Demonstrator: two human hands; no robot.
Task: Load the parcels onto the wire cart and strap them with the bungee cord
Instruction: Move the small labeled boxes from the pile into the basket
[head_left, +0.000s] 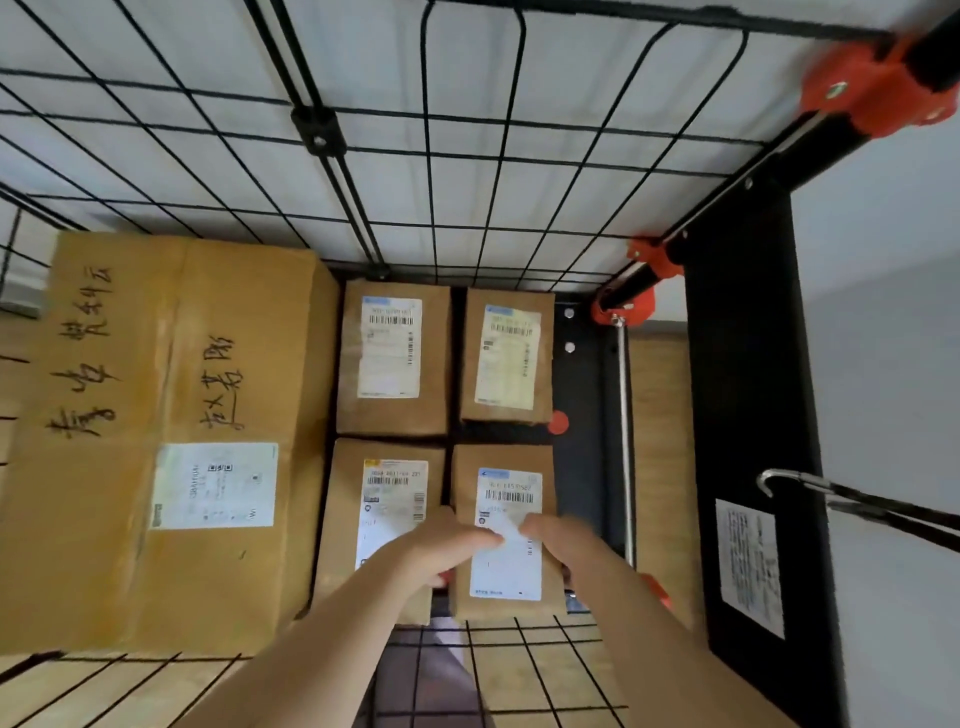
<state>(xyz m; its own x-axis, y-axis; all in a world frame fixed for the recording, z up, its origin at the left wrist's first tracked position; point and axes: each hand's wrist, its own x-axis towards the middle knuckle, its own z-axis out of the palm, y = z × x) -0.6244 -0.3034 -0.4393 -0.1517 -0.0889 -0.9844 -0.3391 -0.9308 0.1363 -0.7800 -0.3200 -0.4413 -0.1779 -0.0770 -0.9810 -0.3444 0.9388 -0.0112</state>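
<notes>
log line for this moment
loading | left hand, right hand: hold near-right parcel | cart: big box, four parcels | bungee: unused

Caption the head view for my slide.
In the wire cart, left hand and right hand hold a small parcel near a large box.

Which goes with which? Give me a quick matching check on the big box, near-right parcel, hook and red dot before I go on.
Things:
1. big box
2. near-right parcel
3. hook
4. red dot

Places:
A. beside the far-right parcel
B. left side of the cart
C. by the black panel
D. gripped by left hand and right hand

Pairs: 1-B, 2-D, 3-C, 4-A
</notes>
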